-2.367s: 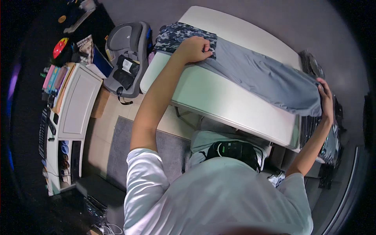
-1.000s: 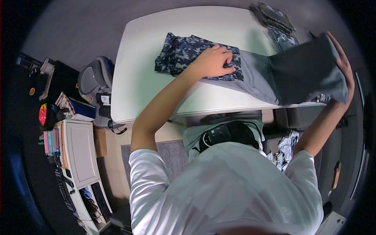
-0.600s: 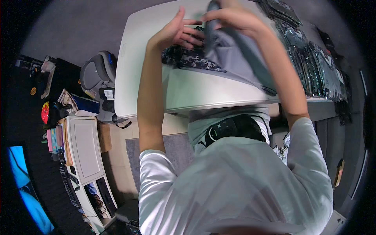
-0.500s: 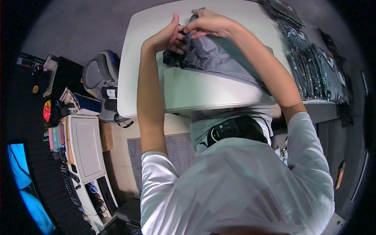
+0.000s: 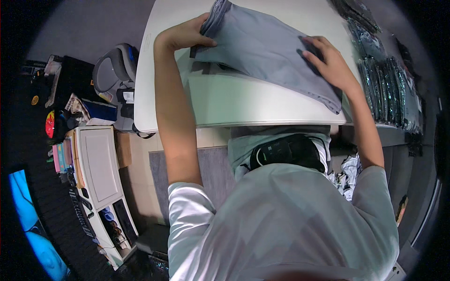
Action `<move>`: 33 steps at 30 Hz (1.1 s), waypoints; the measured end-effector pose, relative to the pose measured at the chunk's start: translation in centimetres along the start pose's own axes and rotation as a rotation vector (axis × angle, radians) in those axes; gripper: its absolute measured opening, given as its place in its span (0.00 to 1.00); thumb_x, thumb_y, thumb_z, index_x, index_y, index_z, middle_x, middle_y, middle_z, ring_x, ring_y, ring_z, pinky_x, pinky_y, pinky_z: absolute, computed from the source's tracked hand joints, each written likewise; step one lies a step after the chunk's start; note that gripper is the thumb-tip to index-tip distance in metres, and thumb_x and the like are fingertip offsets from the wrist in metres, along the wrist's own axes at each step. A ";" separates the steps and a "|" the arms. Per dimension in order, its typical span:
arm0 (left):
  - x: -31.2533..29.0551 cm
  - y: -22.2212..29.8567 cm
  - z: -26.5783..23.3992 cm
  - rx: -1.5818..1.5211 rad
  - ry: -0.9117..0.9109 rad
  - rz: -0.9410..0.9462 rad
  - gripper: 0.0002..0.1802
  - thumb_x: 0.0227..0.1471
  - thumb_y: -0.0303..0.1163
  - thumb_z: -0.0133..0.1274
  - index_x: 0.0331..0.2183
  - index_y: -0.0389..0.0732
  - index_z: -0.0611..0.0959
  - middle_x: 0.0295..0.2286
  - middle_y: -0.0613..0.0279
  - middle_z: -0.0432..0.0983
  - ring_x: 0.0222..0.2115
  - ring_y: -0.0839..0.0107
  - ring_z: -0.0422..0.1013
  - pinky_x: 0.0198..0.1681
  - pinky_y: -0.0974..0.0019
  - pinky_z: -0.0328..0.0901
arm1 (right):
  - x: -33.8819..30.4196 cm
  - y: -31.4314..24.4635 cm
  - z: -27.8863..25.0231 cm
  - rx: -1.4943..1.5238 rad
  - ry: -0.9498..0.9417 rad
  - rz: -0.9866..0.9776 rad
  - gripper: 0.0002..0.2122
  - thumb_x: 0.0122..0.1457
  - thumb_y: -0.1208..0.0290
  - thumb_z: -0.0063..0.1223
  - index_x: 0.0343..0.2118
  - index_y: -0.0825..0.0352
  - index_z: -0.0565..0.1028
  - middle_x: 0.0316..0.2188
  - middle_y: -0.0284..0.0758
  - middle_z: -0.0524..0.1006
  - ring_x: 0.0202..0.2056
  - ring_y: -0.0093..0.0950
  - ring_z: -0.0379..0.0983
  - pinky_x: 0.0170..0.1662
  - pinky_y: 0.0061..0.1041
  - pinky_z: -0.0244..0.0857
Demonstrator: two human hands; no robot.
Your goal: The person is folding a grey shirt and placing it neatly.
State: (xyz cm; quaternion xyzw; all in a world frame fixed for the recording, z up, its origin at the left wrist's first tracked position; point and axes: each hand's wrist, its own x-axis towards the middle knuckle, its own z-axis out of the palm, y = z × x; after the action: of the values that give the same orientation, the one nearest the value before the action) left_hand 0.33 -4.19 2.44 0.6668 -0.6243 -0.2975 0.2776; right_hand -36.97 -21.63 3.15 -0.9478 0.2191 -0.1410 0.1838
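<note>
A folded grey garment (image 5: 267, 51) lies slantwise across the white table (image 5: 243, 105), its gathered, thicker end at the far left and a narrower corner toward the near right. My left hand (image 5: 190, 35) is closed on the gathered end, thumb on top and the other fingers hidden beneath the cloth. Over the right part of the garment my right hand (image 5: 328, 61) is spread, its fingertips touching the upper surface. Some darker material shows under the near edge of the cloth.
Clear-bagged dark garments (image 5: 386, 89) stand in a row right of the table, with more packets (image 5: 356, 14) behind them. On the left are a grey child car seat (image 5: 112, 75) and a white cabinet (image 5: 101, 166). A grey mat (image 5: 187, 168) covers floor below the table.
The garment, earlier bunched between both hands, now lies flatter and spread out. My right hand has moved right and nearer, off the gathered end; my left hand now grips that end.
</note>
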 end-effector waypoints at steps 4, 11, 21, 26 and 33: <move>-0.2 2.5 0.0 -0.093 -0.126 -0.311 0.53 0.44 0.28 0.67 0.66 0.44 0.55 0.49 0.48 0.75 0.46 0.64 0.73 0.50 0.60 0.69 | -4.1 2.2 1.9 -0.205 0.074 -0.095 0.29 0.63 0.54 0.50 0.64 0.66 0.64 0.63 0.52 0.62 0.64 0.51 0.56 0.66 0.40 0.51; 3.2 1.7 3.0 0.117 0.370 -0.394 0.53 0.46 0.55 0.66 0.64 0.39 0.62 0.42 0.44 0.78 0.42 0.56 0.77 0.47 0.59 0.70 | -5.8 1.8 2.1 -0.243 0.029 0.020 0.39 0.59 0.40 0.49 0.67 0.61 0.58 0.69 0.49 0.53 0.69 0.52 0.45 0.69 0.46 0.44; 5.9 3.6 7.5 0.530 0.692 -0.325 0.22 0.61 0.47 0.48 0.45 0.40 0.81 0.35 0.45 0.81 0.38 0.45 0.77 0.44 0.49 0.70 | -6.6 0.4 2.7 -0.367 -0.044 -0.061 0.45 0.53 0.30 0.47 0.69 0.53 0.55 0.72 0.42 0.44 0.69 0.58 0.37 0.68 0.58 0.36; 5.9 4.2 7.2 0.541 0.661 -0.281 0.22 0.62 0.47 0.48 0.45 0.40 0.81 0.35 0.45 0.81 0.38 0.45 0.77 0.43 0.49 0.70 | -5.8 3.5 3.7 -0.164 0.086 0.179 0.46 0.56 0.26 0.38 0.68 0.60 0.57 0.70 0.47 0.48 0.69 0.59 0.39 0.67 0.59 0.37; 5.9 4.1 7.6 0.549 0.695 -0.249 0.22 0.61 0.47 0.48 0.47 0.40 0.80 0.36 0.45 0.81 0.39 0.45 0.77 0.43 0.49 0.70 | 0.9 3.8 2.3 -0.375 0.117 0.094 0.42 0.62 0.30 0.28 0.66 0.63 0.60 0.69 0.46 0.54 0.69 0.55 0.44 0.68 0.56 0.43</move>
State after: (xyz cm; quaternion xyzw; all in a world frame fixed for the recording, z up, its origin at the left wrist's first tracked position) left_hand -7.79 -10.31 0.04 0.8457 -0.4652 0.0890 0.2459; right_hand -36.75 -24.59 -0.33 -0.9445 0.2956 -0.1437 -0.0027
